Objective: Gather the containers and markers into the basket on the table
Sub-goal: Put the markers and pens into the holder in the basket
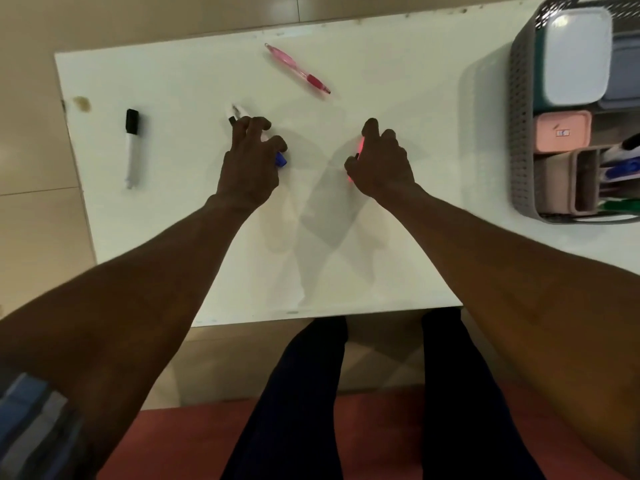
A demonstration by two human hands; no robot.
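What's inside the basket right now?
The basket holds a white-lidded container, a pink container, a tan holder and markers. The frame edge cuts off its right side; anything beneath is covered.

- A wide bare stretch of the surface (pixel 398 81) lies between the pink pen (pixel 298 68) and the basket (pixel 519 133), with nothing standing in it.
- The near part of the surface, under both forearms, carries only shadows.
- The black-capped marker (pixel 131 147) lies alone near the left edge, with room on every side.
- The basket is crowded: a white-lidded container (pixel 575 53), a pink container (pixel 561 131) and markers (pixel 620 168) fill it.
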